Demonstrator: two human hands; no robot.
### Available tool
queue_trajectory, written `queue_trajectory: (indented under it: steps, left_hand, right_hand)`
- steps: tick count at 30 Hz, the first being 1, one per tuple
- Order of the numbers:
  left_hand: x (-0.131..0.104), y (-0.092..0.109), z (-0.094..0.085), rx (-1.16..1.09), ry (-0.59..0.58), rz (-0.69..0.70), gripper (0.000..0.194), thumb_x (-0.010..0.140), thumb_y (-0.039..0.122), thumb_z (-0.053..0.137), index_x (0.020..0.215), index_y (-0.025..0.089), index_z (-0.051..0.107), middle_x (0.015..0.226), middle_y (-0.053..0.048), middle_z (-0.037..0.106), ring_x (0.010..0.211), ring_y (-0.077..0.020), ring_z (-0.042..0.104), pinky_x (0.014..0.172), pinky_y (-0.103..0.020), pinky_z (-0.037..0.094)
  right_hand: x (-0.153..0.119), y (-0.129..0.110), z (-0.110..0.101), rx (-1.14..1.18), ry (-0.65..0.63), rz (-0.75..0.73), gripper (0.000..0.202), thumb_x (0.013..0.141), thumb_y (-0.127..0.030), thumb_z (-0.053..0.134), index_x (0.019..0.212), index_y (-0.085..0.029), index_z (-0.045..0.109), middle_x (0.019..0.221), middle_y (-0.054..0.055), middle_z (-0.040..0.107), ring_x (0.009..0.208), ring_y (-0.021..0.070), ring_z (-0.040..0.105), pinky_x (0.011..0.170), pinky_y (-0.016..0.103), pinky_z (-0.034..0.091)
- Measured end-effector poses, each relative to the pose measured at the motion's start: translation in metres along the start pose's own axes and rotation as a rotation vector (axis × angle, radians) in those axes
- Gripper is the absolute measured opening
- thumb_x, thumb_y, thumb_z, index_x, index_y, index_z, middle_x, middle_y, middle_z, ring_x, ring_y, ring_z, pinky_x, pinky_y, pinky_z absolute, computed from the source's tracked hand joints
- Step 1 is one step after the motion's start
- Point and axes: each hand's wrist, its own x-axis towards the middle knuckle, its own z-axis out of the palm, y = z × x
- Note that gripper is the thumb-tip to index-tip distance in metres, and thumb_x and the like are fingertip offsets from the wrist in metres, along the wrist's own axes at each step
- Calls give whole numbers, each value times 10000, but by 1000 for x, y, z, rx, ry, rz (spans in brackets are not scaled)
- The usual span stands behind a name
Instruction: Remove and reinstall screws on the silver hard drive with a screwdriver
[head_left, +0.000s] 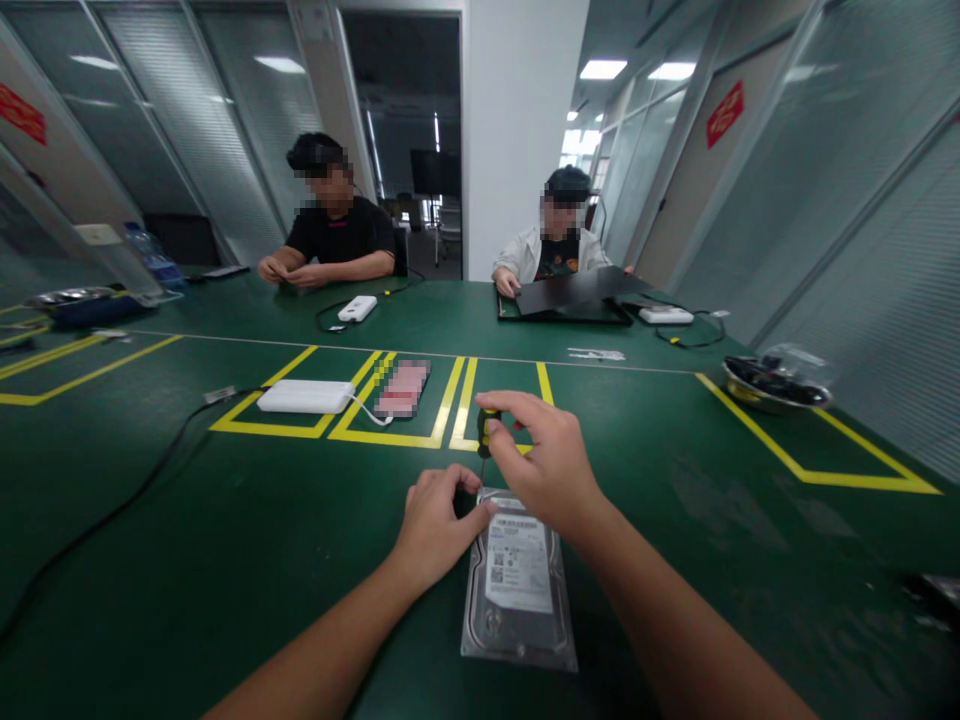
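Note:
A silver hard drive point(517, 600) with a white label lies flat on the green table in front of me. My right hand point(551, 450) has thumb and fingers around the dark handle of a small black-and-yellow screwdriver point(484, 432). The screwdriver stands upright, its thin shaft pointing down at the drive's far left corner. Whether the tip sits in a screw is too small to tell. Gripping that same corner is my left hand point(439, 525), its thumb on the drive's top and its fingers at the far edge beside the shaft.
Beyond my hands, a white power bank point(307, 396) is cabled to a phone point(405, 388) among yellow tape outlines. A metal bowl point(776, 390) of dark parts stands at right. Across the table sit two people, one handling a black flat panel point(570, 293). A black cable point(150, 480) runs along the left.

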Motion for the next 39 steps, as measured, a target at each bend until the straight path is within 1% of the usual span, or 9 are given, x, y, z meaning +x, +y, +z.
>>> queue_trajectory:
  steps: [3,7,10,13,19,25,31,36,39]
  left_hand:
    - [0,1,0,-1,-2,1,157,823,339,652,917,223,602,955,-16,668,965,-246,566,840,-356,402]
    - [0,1,-1,7,-2,11,156,833,350,645,917,224,605,949,-14,665,957,-244,567,839,-357,401]
    - [0,0,0,14,-1,12,159,829,347,651,920,224,609,948,-14,664,958,-246,567,831,-356,398]
    - [0,-1,0,19,4,11,170,829,363,654,911,221,610,935,-17,661,949,-249,567,808,-354,397]
    - [-1,-1,1,6,6,13,153,832,348,652,911,224,608,952,-12,665,959,-245,563,833,-361,396]
    - [0,-2,1,16,8,4,157,819,336,654,920,224,610,958,-19,672,967,-247,573,839,-358,409]
    - [0,-2,2,21,14,16,165,826,360,653,913,228,603,957,-18,672,964,-249,574,839,-356,409]
    - [-1,-2,2,15,14,14,160,828,349,650,921,226,608,959,-20,669,969,-247,568,835,-353,405]
    - [-1,-1,1,12,14,8,168,823,352,658,920,224,608,955,-18,665,968,-246,566,830,-353,403]
  right_hand:
    - [1,0,0,10,10,0,241,872,-134,530,1056,-168,682,1114,56,653,1035,166,606,861,314,501]
    - [2,-1,0,-17,28,14,166,851,-236,668,1000,-173,703,976,60,602,917,161,582,813,309,500]
    - [1,-1,-1,-16,1,4,162,870,-179,606,1011,-172,685,959,46,618,892,153,580,799,303,486]
    - [0,-2,-1,1,-25,-3,261,859,-104,528,1077,-167,656,1025,36,655,932,154,593,805,298,472]
    - [0,-2,0,-1,19,28,131,837,-249,685,938,-167,671,930,45,609,868,156,572,757,283,470]
    - [1,0,0,2,13,6,200,858,-141,537,996,-181,675,990,42,651,937,170,596,826,321,477]
    - [-1,1,3,19,48,15,178,866,-227,638,1023,-179,706,950,57,567,881,155,564,784,303,492]
    - [-3,1,3,-3,31,5,228,887,-130,540,1067,-172,673,1000,45,635,932,156,588,808,307,482]
    - [-2,0,3,-20,34,16,195,876,-156,573,1048,-179,662,1023,42,647,952,167,594,803,311,484]
